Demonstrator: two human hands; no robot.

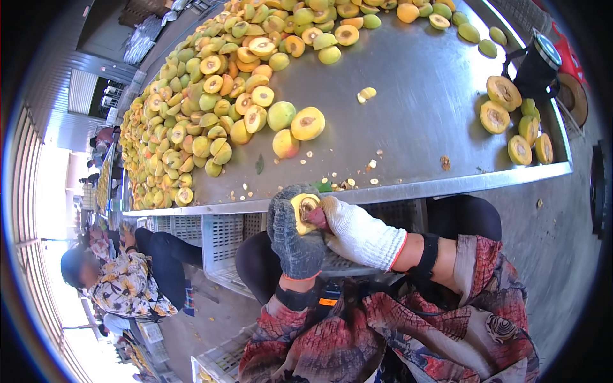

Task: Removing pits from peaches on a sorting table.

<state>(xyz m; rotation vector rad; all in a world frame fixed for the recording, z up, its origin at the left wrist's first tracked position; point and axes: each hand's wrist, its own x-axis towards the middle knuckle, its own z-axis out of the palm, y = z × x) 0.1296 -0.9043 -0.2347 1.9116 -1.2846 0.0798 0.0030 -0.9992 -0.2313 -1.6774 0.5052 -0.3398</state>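
Over the near edge of a metal table point(402, 115), my left hand point(294, 239), in a grey glove, holds a yellow-fleshed fruit half point(302, 210) with its cut face up. My right hand point(361, 232), in a white glove with a darkly stained thumb, presses at the brown hollow in the middle of the fruit. Whether it holds a small tool is hidden. A large pile of halved green-yellow fruit point(206, 110) covers the left and far part of the table. Close to the pile lie a fruit half point(308, 123) and a whole-looking green fruit point(281, 116).
A black mug point(536, 64) stands at the right rim, near several fruit halves point(494, 117). Small pit fragments point(351, 183) lie along the near edge. Plastic crates point(225, 249) stand under the table and another point(220, 359) behind. A co-worker point(129, 287) sits at the left.
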